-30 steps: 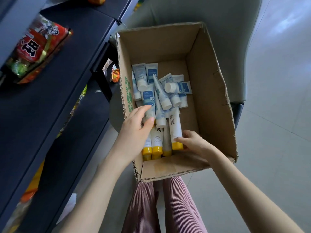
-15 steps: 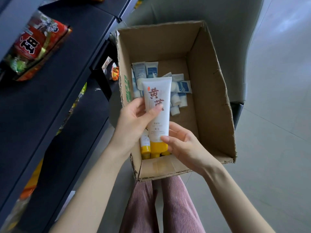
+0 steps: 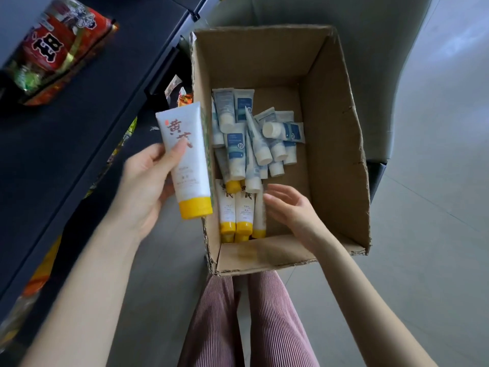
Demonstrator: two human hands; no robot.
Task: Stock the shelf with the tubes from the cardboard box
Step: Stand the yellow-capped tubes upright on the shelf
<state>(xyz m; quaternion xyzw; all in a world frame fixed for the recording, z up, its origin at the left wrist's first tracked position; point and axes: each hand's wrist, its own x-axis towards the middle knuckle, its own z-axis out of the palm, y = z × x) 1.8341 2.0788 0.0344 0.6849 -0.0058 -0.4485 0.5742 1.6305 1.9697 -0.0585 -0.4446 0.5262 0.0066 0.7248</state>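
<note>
The left hand [image 3: 144, 186] grips one white tube with a yellow cap [image 3: 185, 165], thumb across its printed front and fingers behind it. It holds the tube cap toward the person and crimped end away, just outside the left wall of the cardboard box [image 3: 338, 154]. That is the side facing the dark shelf [image 3: 66, 144], so this tube looks ready to go across and be stocked. The grip sits around the middle of the tube, which should keep it steady and leave the cap end free to set down.

The right hand [image 3: 291, 207] is inside the box with its fingers loosely spread and nothing in them. Its fingertips lie just beside the rightmost of the yellow-capped tubes [image 3: 244, 210], which are packed side by side in the near left corner with their caps toward the near wall. Whether they touch that tube I cannot tell. The hand seems placed to take the next one.

Farther in along the left wall, the blue-and-white tubes [image 3: 235, 152] lie in a loose heap, some crossing each other, well away from both hands. Most of the stock is in the box, so the task seems at an early stage. A red snack packet [image 3: 60, 46] lies on the shelf's far end.
</note>
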